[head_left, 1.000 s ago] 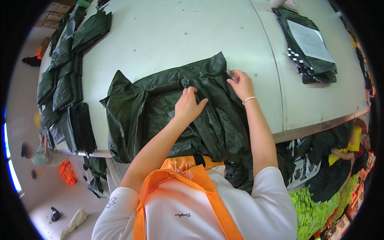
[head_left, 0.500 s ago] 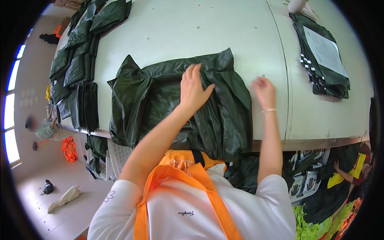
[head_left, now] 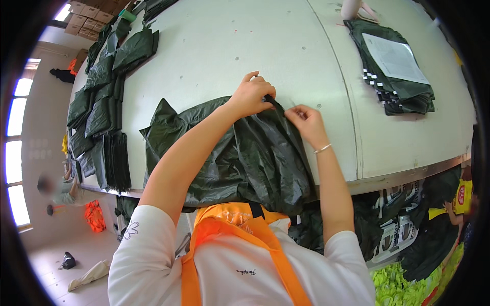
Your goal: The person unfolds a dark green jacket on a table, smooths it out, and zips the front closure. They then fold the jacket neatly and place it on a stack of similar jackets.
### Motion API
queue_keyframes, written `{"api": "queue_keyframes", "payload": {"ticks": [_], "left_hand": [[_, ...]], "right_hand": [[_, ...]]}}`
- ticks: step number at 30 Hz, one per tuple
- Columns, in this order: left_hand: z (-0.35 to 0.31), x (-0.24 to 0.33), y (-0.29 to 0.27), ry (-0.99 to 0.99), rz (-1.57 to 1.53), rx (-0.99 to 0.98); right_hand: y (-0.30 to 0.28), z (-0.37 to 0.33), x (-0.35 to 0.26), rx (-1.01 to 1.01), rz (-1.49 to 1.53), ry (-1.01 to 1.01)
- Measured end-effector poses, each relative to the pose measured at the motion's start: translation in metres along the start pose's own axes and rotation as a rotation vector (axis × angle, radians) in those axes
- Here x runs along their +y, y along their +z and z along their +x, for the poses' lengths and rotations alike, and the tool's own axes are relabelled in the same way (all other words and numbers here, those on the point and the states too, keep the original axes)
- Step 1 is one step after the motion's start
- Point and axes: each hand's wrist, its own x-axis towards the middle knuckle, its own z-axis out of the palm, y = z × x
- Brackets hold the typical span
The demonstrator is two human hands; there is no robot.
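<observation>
A dark green, shiny fabric piece [head_left: 229, 163] lies across the front of the table in front of me, wrinkled, its near side at the table's edge. My left hand [head_left: 253, 96] is closed on its far right edge and lifts it a little; a black strip or folded hem shows between the fingers. Close to the right, my right hand [head_left: 309, 121] has thumb and fingers pinched together at the same raised edge. How much fabric the right fingers hold is hard to make out.
Stacks of folded dark green fabric [head_left: 102, 102] line the table's left side. A pile of dark pieces with a paper sheet [head_left: 395, 56] on top sits at the far right of the white table [head_left: 265, 46]. People work at both sides; bright yellow-green fabric [head_left: 408, 283] lies below right.
My left hand went from lying flat on the fabric to gripping its far right edge, which is now raised and folded inward. My right hand moved left to that edge.
</observation>
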Motion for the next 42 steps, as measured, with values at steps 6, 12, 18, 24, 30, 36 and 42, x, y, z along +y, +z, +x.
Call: {"api": "queue_keyframes", "payload": {"ticks": [6,12,18,24,30,36,42], "left_hand": [[-0.023,0.024,-0.021,-0.089,-0.098,0.135],[-0.048,0.027,-0.024,-0.13,0.005,0.319],[-0.054,0.034,-0.024,-0.203,-0.02,0.43],[-0.065,0.032,-0.024,-0.235,-0.025,0.448],[-0.064,0.039,-0.022,-0.178,0.122,0.521],[-0.085,0.034,-0.008,-0.516,0.073,0.649],[-0.168,0.017,0.079,-1.175,-0.813,0.375]], "right_hand": [[0.009,0.021,-0.042,-0.209,0.101,-0.012],[0.02,0.035,-0.062,-0.416,0.006,0.02],[0.021,0.047,-0.063,-0.33,0.682,0.416],[0.018,0.03,-0.073,-0.45,0.358,0.314],[0.033,0.009,-0.074,-0.405,0.112,0.087],[-0.015,0.016,-0.026,0.135,-0.17,0.012],[-0.154,0.005,0.071,0.596,-1.399,0.102]]}}
